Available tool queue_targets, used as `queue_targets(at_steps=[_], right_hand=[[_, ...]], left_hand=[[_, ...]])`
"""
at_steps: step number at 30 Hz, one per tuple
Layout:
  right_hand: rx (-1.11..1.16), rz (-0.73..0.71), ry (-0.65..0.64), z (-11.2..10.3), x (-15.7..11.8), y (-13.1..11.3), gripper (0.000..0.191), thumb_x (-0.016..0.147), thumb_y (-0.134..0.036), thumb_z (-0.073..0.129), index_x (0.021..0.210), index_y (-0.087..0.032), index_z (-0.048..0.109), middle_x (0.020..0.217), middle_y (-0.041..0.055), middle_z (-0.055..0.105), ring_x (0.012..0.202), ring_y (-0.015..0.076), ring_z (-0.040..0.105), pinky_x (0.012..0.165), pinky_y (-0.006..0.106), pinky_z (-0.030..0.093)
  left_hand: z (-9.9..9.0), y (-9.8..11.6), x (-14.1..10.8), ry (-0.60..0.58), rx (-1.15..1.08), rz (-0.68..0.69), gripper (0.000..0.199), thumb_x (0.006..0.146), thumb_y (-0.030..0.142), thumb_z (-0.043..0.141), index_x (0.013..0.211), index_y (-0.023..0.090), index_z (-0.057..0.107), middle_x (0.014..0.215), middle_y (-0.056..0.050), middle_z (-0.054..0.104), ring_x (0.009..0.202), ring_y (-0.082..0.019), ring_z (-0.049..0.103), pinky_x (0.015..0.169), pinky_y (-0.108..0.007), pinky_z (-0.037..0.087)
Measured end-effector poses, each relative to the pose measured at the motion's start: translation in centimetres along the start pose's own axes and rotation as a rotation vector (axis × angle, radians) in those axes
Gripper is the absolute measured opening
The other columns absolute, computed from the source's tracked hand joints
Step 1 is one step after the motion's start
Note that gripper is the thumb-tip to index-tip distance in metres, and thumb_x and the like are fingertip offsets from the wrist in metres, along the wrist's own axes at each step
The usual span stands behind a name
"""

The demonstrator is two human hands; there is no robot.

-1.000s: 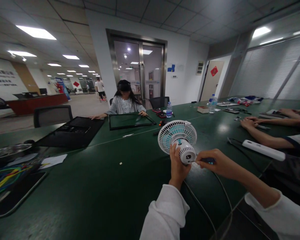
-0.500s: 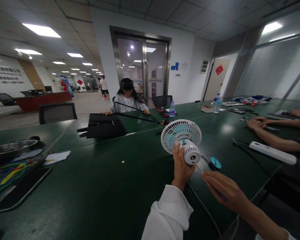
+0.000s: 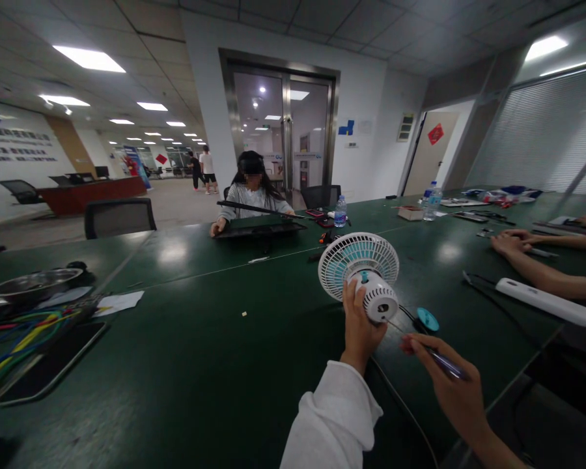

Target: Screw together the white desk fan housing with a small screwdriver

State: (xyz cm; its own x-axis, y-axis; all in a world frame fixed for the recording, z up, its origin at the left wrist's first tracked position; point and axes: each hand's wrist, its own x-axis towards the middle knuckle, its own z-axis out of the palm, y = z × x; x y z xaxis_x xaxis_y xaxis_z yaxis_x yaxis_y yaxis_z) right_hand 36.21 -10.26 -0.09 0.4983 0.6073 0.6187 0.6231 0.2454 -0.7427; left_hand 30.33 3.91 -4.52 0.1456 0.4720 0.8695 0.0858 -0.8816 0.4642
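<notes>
A small white fan (image 3: 383,301) with teal blades and a round grille (image 3: 333,276) lies tilted, the back of its motor housing facing me. Wrapped round the housing from the left is my left hand (image 3: 360,326), closed on it. My right hand (image 3: 452,378) is closed round the purplish handle of a screwdriver (image 3: 448,365). Its thin shaft points up and left to the lower rim of the housing, close to a small hole; whether the tip touches cannot be made out. Beside the fan rests a round teal cap (image 3: 427,319). A cable trails down from the fan.
Green table (image 3: 200,365). At left are coloured wires (image 3: 34,339), a tablet-like dark panel (image 3: 53,368) and a metal bowl (image 3: 34,284). Across sits a person (image 3: 254,189) with a dark flat panel (image 3: 258,229). A white power strip (image 3: 544,301) and another person's hands (image 3: 510,242) are at right.
My right hand has shifted its fingers on the screwdriver, so more of the handle shows. The person across has laid the black panel flatter and nearer themselves. The view has turned slightly left.
</notes>
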Motion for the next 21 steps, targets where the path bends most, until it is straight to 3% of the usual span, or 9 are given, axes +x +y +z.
queue_targets(at_steps=[3, 9, 16, 21], right_hand=[[0.152, 0.168, 0.105, 1.0, -0.8, 0.5, 0.013, 0.072, -0.031, 0.067, 0.078, -0.019, 0.068, 0.078, 0.0044, 0.071, 0.070, 0.0188, 0.068, 0.066, 0.027, 0.058], [0.701, 0.410, 0.269, 2.3, -0.8, 1.9, 0.008, 0.064, -0.025, 0.074, 0.070, -0.021, 0.070, 0.072, 0.0008, 0.071, 0.066, 0.0152, 0.067, 0.063, 0.027, 0.058], [0.755, 0.494, 0.189, 2.3, 0.3, 2.9, 0.016, 0.056, -0.031, 0.079, 0.065, -0.020, 0.072, 0.062, 0.0032, 0.069, 0.054, 0.0162, 0.065, 0.048, 0.027, 0.056], [0.724, 0.449, 0.213, 2.3, -0.1, 2.4, 0.016, 0.059, -0.034, 0.077, 0.068, -0.022, 0.071, 0.066, 0.0006, 0.069, 0.057, 0.0138, 0.065, 0.051, 0.024, 0.056]], left_hand=[[0.1, 0.0, 0.0, 0.013, -0.006, -0.001, 0.084, 0.062, 0.014, 0.066, 0.132, 0.019, 0.018, 0.141, -0.018, 0.027, 0.135, -0.034, 0.020, 0.106, -0.057, 0.029], [0.1, 0.0, -0.1, 0.031, -0.019, -0.046, 0.088, 0.059, 0.011, 0.067, 0.132, 0.019, 0.019, 0.141, -0.018, 0.029, 0.135, -0.034, 0.022, 0.106, -0.055, 0.030], [0.1, 0.1, 0.0, 0.042, -0.021, -0.019, 0.085, 0.060, 0.011, 0.067, 0.131, 0.019, 0.021, 0.139, -0.018, 0.030, 0.134, -0.035, 0.023, 0.105, -0.056, 0.031], [0.1, 0.0, 0.0, 0.023, -0.018, -0.025, 0.086, 0.060, 0.013, 0.068, 0.132, 0.019, 0.019, 0.139, -0.019, 0.029, 0.134, -0.035, 0.023, 0.105, -0.056, 0.031]])
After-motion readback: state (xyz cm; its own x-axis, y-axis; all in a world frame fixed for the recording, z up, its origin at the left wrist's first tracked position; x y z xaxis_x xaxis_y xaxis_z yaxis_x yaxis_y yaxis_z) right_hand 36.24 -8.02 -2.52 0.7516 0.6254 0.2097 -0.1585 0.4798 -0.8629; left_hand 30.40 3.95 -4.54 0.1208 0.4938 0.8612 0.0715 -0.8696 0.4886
